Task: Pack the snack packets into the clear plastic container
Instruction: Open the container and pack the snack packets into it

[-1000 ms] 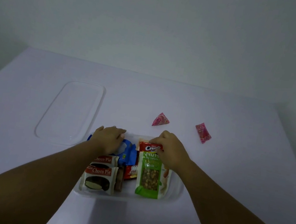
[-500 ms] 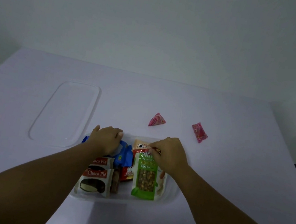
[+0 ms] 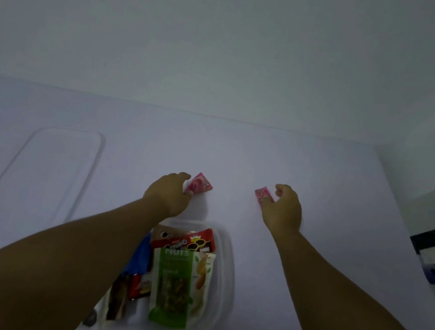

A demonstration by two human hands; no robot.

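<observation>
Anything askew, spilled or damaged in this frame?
Nothing stands out. The clear container sits flat with packets inside, its lid lies flat to the left, and each hand (left hand, right hand) touches a pink packet (left pink packet, right pink packet) on the table.

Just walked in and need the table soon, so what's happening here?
A person is packing snacks into a clear plastic container on the white table. It already holds a green nuts packet, a red biscuit packet and others. The left hand is on one small pink packet and the right hand is at another pink packet, both lying beyond the container. The clear lid lies off to the left.
</observation>
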